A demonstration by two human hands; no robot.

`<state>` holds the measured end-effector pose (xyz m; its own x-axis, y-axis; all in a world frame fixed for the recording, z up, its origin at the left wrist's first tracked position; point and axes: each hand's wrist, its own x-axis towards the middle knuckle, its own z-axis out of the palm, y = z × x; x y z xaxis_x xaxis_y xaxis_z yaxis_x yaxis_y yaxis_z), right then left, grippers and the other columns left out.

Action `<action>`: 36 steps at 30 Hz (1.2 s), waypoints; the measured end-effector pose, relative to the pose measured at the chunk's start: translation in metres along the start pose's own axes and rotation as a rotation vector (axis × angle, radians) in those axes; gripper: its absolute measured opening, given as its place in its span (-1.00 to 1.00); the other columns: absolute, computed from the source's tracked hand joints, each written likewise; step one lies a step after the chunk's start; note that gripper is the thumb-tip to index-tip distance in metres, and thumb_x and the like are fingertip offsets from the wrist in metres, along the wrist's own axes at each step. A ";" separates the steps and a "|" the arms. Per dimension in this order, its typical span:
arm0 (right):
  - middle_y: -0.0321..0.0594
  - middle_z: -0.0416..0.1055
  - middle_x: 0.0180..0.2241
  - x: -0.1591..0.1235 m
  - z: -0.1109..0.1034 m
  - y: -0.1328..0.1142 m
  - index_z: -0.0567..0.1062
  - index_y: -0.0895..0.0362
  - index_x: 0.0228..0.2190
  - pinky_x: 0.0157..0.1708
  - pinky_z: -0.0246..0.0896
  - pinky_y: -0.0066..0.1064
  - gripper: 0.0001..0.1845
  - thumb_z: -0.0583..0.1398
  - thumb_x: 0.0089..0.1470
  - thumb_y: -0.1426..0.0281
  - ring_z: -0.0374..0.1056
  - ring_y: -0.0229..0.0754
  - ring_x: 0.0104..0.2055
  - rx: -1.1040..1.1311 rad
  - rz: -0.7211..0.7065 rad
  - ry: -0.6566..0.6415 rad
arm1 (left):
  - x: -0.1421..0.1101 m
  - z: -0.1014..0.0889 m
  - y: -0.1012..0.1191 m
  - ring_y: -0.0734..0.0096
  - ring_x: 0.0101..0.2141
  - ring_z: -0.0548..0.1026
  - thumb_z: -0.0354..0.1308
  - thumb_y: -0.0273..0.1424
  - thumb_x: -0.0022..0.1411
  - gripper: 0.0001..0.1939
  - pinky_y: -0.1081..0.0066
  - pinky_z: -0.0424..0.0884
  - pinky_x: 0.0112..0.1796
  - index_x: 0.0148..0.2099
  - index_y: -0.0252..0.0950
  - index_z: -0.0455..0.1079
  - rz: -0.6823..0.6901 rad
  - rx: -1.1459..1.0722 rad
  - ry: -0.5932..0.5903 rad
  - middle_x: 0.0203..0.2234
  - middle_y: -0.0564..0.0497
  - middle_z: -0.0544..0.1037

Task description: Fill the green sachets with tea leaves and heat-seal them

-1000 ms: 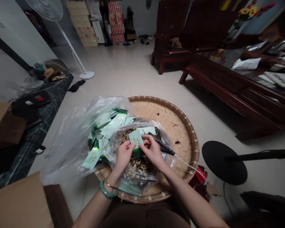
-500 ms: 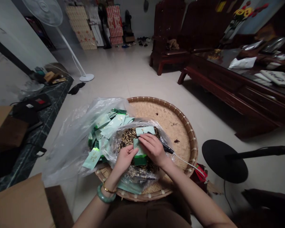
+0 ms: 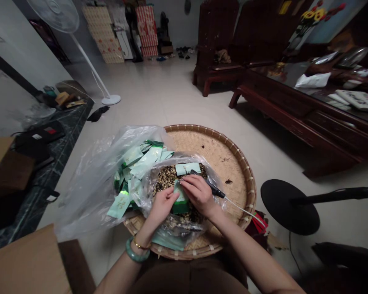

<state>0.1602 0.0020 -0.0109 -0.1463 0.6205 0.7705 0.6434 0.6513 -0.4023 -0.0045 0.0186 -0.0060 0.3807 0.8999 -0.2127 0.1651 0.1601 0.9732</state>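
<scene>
Between my two hands is a small green packet, its pale top edge pinched by my left hand on one side and by my right hand on the other. Under it lies a clear plastic bag of dark and yellowish loose bits. Another pale green packet rests flat on those bits, just beyond my fingers. A black handheld tool with a white cord lies by my right hand, its near end partly hidden. All this sits on a round woven bamboo tray.
A large plastic bag full of pale green packets covers the tray's left side. Cardboard boxes stand at the left. A black round stand base is on the floor at right, below a dark wooden table.
The packet's top edge has narrowed and tilted up between my fingers. My right hand has shifted slightly, with its fingers more bent, showing more of the black tool.
</scene>
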 end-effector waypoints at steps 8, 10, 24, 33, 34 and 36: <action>-0.14 0.44 -0.41 0.008 -0.015 0.002 0.47 0.14 -0.32 -0.39 0.32 -0.33 -0.91 0.16 0.13 0.52 0.30 -0.16 -0.34 0.070 0.023 -0.104 | 0.000 -0.009 0.004 0.33 -0.36 0.50 0.17 -0.34 0.04 -0.72 0.39 0.41 -0.28 -0.20 -0.33 0.54 0.079 0.219 0.073 -0.38 -0.02 0.61; -0.16 0.46 -0.41 0.010 -0.021 0.006 0.46 0.12 -0.32 -0.36 0.32 -0.33 -0.90 0.18 0.11 0.54 0.33 -0.17 -0.34 0.135 0.083 -0.070 | 0.001 -0.015 0.006 0.28 -0.32 0.53 0.21 -0.32 0.01 -0.75 0.36 0.44 -0.25 -0.25 -0.33 0.55 0.045 0.196 0.070 -0.36 -0.05 0.63; -0.40 0.26 -0.56 -0.004 -0.021 0.011 0.37 0.11 -0.37 -0.47 0.09 -0.47 -0.73 0.15 0.11 0.15 0.15 -0.30 -0.53 0.742 0.820 -0.350 | 0.003 -0.025 0.000 0.31 -0.45 0.56 0.24 -0.21 0.01 -0.69 0.33 0.54 -0.40 -0.27 -0.36 0.52 -0.040 0.038 0.049 -0.42 -0.04 0.61; -0.31 0.35 -0.53 -0.013 -0.013 0.022 0.45 0.17 -0.53 -0.32 0.15 -0.35 -0.41 0.10 0.02 -0.13 0.17 -0.25 -0.45 0.872 1.023 -0.520 | 0.003 -0.033 -0.011 0.30 -0.37 0.56 0.07 -0.32 0.19 -0.65 0.24 0.55 -0.30 -0.01 -0.34 0.43 0.064 0.243 0.003 -0.36 -0.06 0.59; -0.30 0.36 -0.53 -0.014 -0.011 0.022 0.45 0.17 -0.53 -0.32 0.15 -0.35 -0.39 0.09 0.01 -0.14 0.17 -0.25 -0.45 0.880 1.032 -0.511 | 0.001 -0.034 -0.011 0.26 -0.28 0.56 0.05 -0.34 0.22 -0.61 0.20 0.53 -0.24 0.08 -0.32 0.36 0.141 0.330 0.076 -0.28 -0.09 0.58; -0.29 0.38 -0.51 -0.012 -0.008 0.021 0.47 0.17 -0.51 -0.29 0.16 -0.33 -0.38 0.09 -0.01 -0.16 0.19 -0.24 -0.43 0.894 1.039 -0.509 | -0.003 -0.031 -0.008 0.13 -0.03 0.46 0.07 -0.36 0.23 -0.49 0.08 0.44 -0.06 0.22 -0.28 0.20 0.358 0.576 0.201 -0.03 -0.18 0.50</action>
<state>0.1817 0.0048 -0.0253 -0.2833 0.9310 -0.2301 -0.0207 -0.2458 -0.9691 -0.0351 0.0270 -0.0103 0.3354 0.9234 0.1865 0.5373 -0.3502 0.7673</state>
